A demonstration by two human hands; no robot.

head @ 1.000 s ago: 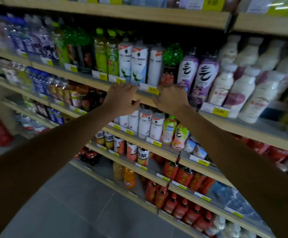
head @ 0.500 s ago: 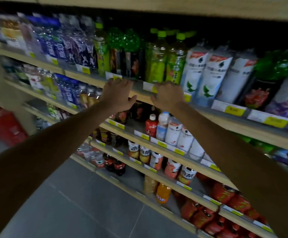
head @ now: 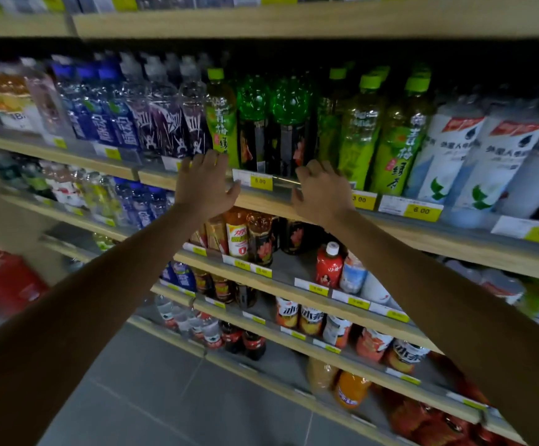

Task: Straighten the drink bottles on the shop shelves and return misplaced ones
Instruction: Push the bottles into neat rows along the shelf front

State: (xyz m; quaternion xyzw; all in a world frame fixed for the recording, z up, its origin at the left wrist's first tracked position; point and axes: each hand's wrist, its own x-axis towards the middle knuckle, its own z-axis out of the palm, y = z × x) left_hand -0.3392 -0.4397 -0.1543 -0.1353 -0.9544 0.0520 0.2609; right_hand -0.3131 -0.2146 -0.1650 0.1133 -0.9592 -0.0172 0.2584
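Pale matt wood edges the shelf [head: 422, 235] before me; the green bottles [head: 289, 123] are glossy clear plastic, the price tags [head: 260, 181] smooth paper, the floor [head: 165, 397] matt grey tile.

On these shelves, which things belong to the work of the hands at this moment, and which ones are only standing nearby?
In the job:
- left hand, open
- right hand, open
- dark bottles with green tops, between the hands
- lone green tea bottle, by the left fingers

Only nearby:
- white bottles
- orange bottle
- red crate
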